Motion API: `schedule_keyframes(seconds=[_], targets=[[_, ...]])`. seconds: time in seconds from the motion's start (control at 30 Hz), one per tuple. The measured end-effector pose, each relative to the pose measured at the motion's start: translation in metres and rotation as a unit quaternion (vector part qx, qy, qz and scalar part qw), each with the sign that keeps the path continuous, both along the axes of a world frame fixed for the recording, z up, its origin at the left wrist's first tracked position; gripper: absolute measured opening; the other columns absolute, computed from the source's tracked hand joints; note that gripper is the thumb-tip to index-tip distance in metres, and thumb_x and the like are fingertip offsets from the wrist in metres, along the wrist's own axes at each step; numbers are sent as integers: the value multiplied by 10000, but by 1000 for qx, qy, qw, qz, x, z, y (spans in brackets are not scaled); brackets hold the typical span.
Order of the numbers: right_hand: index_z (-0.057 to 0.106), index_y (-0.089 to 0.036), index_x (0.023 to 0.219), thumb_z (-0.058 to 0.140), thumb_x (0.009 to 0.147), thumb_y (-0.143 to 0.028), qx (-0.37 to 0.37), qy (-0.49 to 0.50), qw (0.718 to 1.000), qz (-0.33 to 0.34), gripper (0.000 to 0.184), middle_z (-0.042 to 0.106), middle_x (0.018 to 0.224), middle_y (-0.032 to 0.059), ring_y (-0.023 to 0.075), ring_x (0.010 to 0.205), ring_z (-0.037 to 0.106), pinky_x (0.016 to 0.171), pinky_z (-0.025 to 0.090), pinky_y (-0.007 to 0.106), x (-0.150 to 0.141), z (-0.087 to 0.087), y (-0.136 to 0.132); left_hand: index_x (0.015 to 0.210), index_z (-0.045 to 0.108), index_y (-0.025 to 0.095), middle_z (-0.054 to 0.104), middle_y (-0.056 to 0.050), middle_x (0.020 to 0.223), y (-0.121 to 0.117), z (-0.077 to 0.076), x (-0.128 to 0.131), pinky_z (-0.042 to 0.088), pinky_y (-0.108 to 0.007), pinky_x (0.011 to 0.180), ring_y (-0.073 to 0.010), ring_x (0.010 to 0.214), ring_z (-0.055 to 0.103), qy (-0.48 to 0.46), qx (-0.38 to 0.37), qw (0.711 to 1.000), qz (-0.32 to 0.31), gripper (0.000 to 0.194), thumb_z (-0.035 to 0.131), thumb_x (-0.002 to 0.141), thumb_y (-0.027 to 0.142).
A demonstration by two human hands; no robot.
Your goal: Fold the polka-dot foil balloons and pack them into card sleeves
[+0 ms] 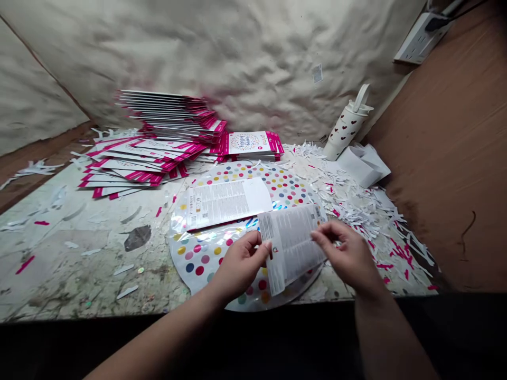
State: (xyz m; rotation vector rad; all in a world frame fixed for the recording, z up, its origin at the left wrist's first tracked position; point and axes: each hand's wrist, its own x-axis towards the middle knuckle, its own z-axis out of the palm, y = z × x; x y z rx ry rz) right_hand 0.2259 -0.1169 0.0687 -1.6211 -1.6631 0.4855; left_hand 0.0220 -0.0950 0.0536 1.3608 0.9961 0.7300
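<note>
Between my two hands is a printed cardboard sleeve [295, 245], white and grey with small text, held tilted over a polka-dot foil balloon [206, 250]. My left hand [243, 264] pinches its left edge between thumb and fingers. At its right edge, my right hand [344, 250] pinches with thumb and fingertips. A second printed sleeve [225, 203], with a white flap at its right end, lies on the balloon just behind. The flat round balloon rests on the worktable and is partly covered by both sleeves and my left hand.
Pink-and-white printed packets [170, 119] are piled at the back left, beside a shorter stack [249, 143]. White and pink paper scraps [356, 211] cover the table's right side. A heart-patterned tumbler [346, 129] leans near folded white paper [364, 164]. A power strip [422, 39] hangs upper right.
</note>
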Motion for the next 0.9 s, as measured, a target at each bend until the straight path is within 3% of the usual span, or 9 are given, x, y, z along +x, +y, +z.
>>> schedule_keyframes(seconds=[0.07, 0.13, 0.27, 0.4, 0.47, 0.53, 0.63, 0.77, 0.9], targets=[[605, -197, 834, 630, 735, -447, 54, -87, 990, -92, 270, 615, 864, 61, 242, 870, 562, 775, 459, 385, 18, 8, -2, 897, 518, 181, 591, -7, 793, 0, 10, -3, 447, -228, 596, -130, 679, 566, 86, 93, 992, -29, 126, 496, 834, 288], [587, -215, 1051, 710, 660, -422, 99, -96, 988, -71, 459, 589, 1101, 85, 292, 1068, 507, 906, 412, 443, 28, 20, -5, 933, 528, 204, 596, 16, 726, 0, 26, -7, 425, -217, 552, -125, 618, 565, 163, 216, 958, -91, 116, 491, 824, 210], [654, -290, 954, 626, 777, -238, 115, 116, 981, 107, 187, 670, 987, 9, 222, 956, 612, 891, 468, 390, 16, 38, -2, 1219, 420, 308, 660, 10, 904, 10, 62, -19, 479, -262, 752, -149, 800, 631, 99, 395, 913, -33, 490, 590, 785, 159], [644, -307, 955, 666, 754, -275, 165, 357, 919, 24, 205, 698, 907, -6, 196, 853, 654, 777, 529, 343, -7, 34, 22, 1211, 468, 250, 651, -47, 1074, 33, 74, -42, 494, -252, 821, -173, 957, 625, 62, 438, 896, -22, 476, 631, 772, 167], [598, -289, 1082, 698, 715, -337, 111, 374, 920, 40, 383, 673, 1032, 42, 231, 963, 624, 809, 520, 361, -10, 25, 36, 1103, 567, 217, 677, -35, 1021, 55, 78, -63, 505, -215, 779, -141, 897, 643, 143, 524, 839, -14, 295, 529, 828, 117], [534, -283, 1178, 683, 731, -348, 56, 366, 928, 42, 475, 653, 1074, 67, 231, 1014, 601, 819, 517, 349, -7, 13, 47, 1138, 561, 189, 653, -44, 1090, 90, 89, -92, 479, -235, 846, -135, 956, 616, 249, 611, 744, 109, 316, 485, 842, 106], [518, -288, 1174, 642, 775, -328, -8, 346, 938, 17, 420, 674, 967, 52, 187, 955, 620, 799, 519, 291, 2, -8, 56, 1199, 522, 120, 572, -69, 1223, 164, 116, -138, 370, -321, 988, -161, 1150, 491, 418, 596, 642, 241, 338, 395, 886, 125], [549, -254, 1117, 628, 779, -364, -82, 312, 946, 6, 364, 670, 936, 56, 177, 918, 620, 836, 501, 294, 0, -28, 65, 1136, 525, 3, 563, -118, 1214, 266, 138, -174, 335, -379, 994, -172, 1137, 482, 501, 482, 691, 200, 309, 373, 886, 102], [594, -214, 1045, 605, 780, -402, -187, 260, 946, 42, 326, 625, 1076, 85, 212, 986, 591, 868, 486, 340, -9, -38, 86, 1147, 471, -69, 485, -160, 1296, 310, 128, -164, 171, -484, 1052, -217, 1277, 308, 486, 456, 728, 160, 340, 433, 823, 26]])
